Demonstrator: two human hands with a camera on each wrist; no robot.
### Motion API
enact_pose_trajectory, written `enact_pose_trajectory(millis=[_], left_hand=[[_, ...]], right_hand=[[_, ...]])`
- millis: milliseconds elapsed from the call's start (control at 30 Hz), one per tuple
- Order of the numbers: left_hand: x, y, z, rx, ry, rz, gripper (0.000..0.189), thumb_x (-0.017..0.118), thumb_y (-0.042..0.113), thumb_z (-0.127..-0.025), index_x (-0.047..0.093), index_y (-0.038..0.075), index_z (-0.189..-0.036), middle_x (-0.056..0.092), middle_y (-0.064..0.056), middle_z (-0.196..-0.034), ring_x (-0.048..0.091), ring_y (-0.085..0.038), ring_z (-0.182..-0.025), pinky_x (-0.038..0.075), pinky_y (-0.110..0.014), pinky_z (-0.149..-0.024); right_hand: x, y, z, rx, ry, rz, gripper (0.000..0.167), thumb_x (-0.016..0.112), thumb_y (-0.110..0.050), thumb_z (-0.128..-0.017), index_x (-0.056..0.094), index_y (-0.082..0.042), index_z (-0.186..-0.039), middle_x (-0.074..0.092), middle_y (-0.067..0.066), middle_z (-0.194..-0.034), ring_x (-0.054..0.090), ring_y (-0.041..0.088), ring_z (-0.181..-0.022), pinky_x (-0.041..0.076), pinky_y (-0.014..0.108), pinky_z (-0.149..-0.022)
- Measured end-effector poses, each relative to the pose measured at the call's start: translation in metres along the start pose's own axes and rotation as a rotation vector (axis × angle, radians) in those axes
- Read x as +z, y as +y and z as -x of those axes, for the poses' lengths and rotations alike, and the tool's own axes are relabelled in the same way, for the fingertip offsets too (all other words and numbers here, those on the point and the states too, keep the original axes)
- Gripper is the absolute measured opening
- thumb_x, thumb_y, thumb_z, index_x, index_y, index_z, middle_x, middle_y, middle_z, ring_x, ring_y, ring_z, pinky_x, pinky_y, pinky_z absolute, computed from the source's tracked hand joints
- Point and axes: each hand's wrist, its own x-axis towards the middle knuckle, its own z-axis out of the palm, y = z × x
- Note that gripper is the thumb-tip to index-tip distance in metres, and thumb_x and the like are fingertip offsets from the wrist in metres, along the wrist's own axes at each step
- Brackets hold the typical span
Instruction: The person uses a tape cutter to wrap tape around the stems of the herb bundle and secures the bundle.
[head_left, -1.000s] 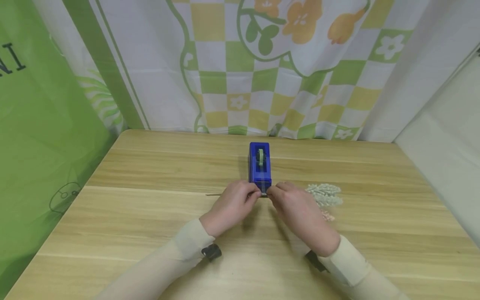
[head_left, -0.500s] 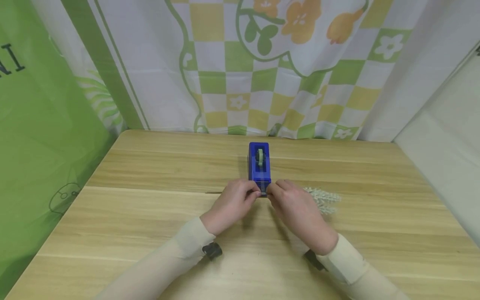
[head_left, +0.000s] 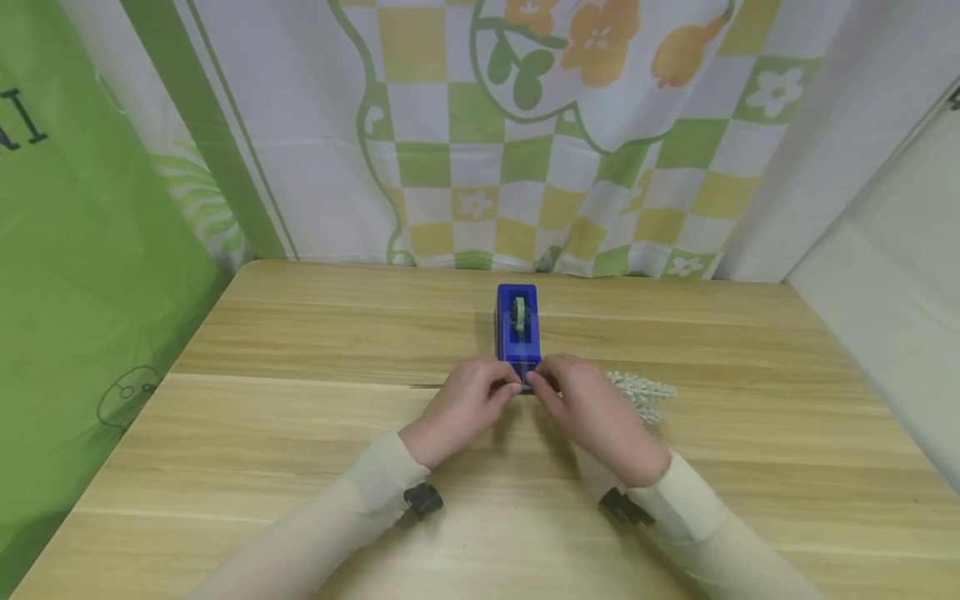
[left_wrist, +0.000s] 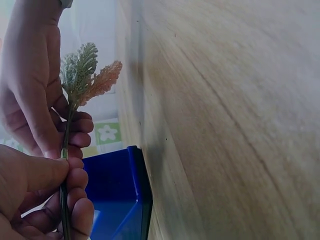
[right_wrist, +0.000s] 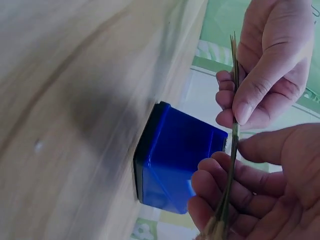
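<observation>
A small bunch of artificial flowers (head_left: 643, 390) lies crosswise between the two hands, close in front of a blue tape dispenser (head_left: 508, 343). Its heads are pale green, with one pinkish sprig (left_wrist: 103, 82) showing in the left wrist view. My left hand (head_left: 467, 398) pinches the thin stems (right_wrist: 235, 60), whose bare ends stick out to the left. Nearer the heads, my right hand (head_left: 600, 410) holds the same stems between thumb and fingers. Where the thumbs meet, a narrow light band (right_wrist: 235, 130) circles the stems.
In the dispenser sits a pale roll of tape (head_left: 521, 314). The wooden table (head_left: 300, 333) extends all around, with a patterned curtain (head_left: 480, 158) behind it and a green cloth (head_left: 82, 275) at the left.
My right hand has turned on the stems, its thumb now further forward. The flower heads have rolled, and the pinkish sprig has gone from the head view. The left hand keeps its place.
</observation>
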Motion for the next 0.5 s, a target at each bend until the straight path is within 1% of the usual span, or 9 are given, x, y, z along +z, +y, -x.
enact_pose_trajectory(millis=[67, 133, 233, 333, 500], left_hand=[[0.0, 0.0, 0.0, 0.002, 0.001, -0.001, 0.011, 0.068, 0.008, -0.1, 0.077, 0.002, -0.099, 0.077, -0.01, -0.095, 0.065, -0.015, -0.08, 0.054, -0.023, -0.072], [0.0, 0.0, 0.0, 0.005, 0.002, -0.002, 0.011, 0.068, 0.009, -0.1, 0.077, 0.002, -0.098, 0.077, -0.01, -0.094, 0.065, -0.015, -0.08, 0.053, -0.023, -0.072], [0.001, 0.0, 0.0, 0.009, 0.005, -0.002, 0.011, 0.068, 0.008, -0.1, 0.077, 0.001, -0.098, 0.077, -0.01, -0.094, 0.064, -0.015, -0.079, 0.053, -0.023, -0.072], [0.001, -0.001, 0.0, 0.008, 0.005, -0.002, 0.011, 0.068, 0.007, -0.1, 0.077, 0.001, -0.098, 0.077, -0.01, -0.094, 0.064, -0.015, -0.08, 0.053, -0.024, -0.072], [0.001, -0.001, 0.0, 0.003, 0.001, -0.002, 0.011, 0.068, 0.007, -0.1, 0.077, 0.001, -0.099, 0.077, -0.011, -0.096, 0.065, -0.016, -0.081, 0.054, -0.025, -0.074]], right_hand=[[0.0, -0.001, -0.003, 0.035, -0.017, -0.018, 0.025, 0.061, -0.021, -0.107, 0.067, -0.01, -0.086, 0.058, -0.001, -0.07, 0.048, 0.01, -0.058, 0.043, 0.024, -0.052], [0.001, -0.001, -0.006, 0.055, -0.019, -0.026, 0.028, 0.06, -0.022, -0.107, 0.066, -0.01, -0.083, 0.056, -0.001, -0.067, 0.047, 0.01, -0.056, 0.041, 0.024, -0.051], [0.003, -0.001, -0.01, 0.071, -0.016, -0.05, 0.027, 0.06, -0.021, -0.106, 0.067, -0.009, -0.083, 0.056, -0.001, -0.065, 0.047, 0.011, -0.055, 0.042, 0.024, -0.05], [0.005, -0.001, -0.013, 0.079, -0.02, -0.08, 0.024, 0.061, -0.019, -0.106, 0.069, -0.007, -0.086, 0.058, 0.0, -0.065, 0.048, 0.011, -0.055, 0.043, 0.023, -0.05], [0.006, 0.001, -0.015, 0.075, -0.034, -0.111, 0.021, 0.062, -0.016, -0.105, 0.069, -0.006, -0.088, 0.06, 0.001, -0.067, 0.049, 0.011, -0.056, 0.043, 0.023, -0.051]])
